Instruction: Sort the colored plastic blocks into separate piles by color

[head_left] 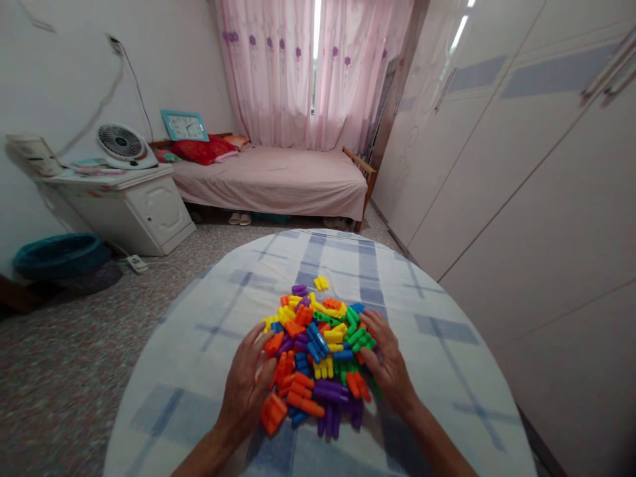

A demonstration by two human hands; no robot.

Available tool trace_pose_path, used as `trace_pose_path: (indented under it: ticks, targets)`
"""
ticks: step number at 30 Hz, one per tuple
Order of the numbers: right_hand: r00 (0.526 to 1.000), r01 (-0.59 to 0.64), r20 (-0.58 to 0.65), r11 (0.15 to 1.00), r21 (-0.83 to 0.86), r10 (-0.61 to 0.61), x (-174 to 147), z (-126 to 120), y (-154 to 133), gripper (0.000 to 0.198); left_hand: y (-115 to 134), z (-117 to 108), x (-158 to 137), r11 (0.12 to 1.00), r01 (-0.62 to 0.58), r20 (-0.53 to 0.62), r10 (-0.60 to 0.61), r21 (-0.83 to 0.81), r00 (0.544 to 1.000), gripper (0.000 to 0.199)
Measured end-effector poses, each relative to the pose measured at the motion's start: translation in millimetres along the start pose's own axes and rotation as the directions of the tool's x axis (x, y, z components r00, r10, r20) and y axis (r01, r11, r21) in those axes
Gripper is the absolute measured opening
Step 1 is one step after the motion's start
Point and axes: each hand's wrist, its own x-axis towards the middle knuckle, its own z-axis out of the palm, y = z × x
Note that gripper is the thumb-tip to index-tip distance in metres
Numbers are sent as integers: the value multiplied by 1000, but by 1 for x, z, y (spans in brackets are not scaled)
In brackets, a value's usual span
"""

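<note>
A loose heap of plastic building blocks in orange, yellow, green, blue and purple lies on the round table. My left hand (247, 379) rests against the heap's left side, fingers apart, touching orange blocks (273, 414) and others near it. On the opposite side my right hand (388, 361) curves around the edge with spread fingers, beside green blocks (360, 336). Between the hands lie blue blocks (318, 342) and, nearer to me, purple blocks (331, 392). One yellow block (320, 283) sits apart at the far end. Neither hand has a block gripped.
A checked cloth (437, 384) covers the table. Beyond it stands a bed (278, 173) before pink curtains (278, 73). At left are a white cabinet (159, 209) with a fan (124, 144) and a teal bin (59, 255); a wardrobe (521, 199) lines the right.
</note>
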Motion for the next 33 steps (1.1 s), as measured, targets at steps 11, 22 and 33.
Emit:
trace_pose_path:
  ticks: [11,22,33]
  targets:
    - [898,-335,-225,919,208,379,-5,59,13,60,22,53,-3,979,166,-66,-174,-115,982,50]
    - [939,-293,-95,913,283,330,48,69,-26,59,74,67,65,986,-98,121,114,-132,986,33]
    - [993,64,106,985,-161,-47,-74,-1,-4,93,17,-16,-27,841,-530,468,426,112,774,97]
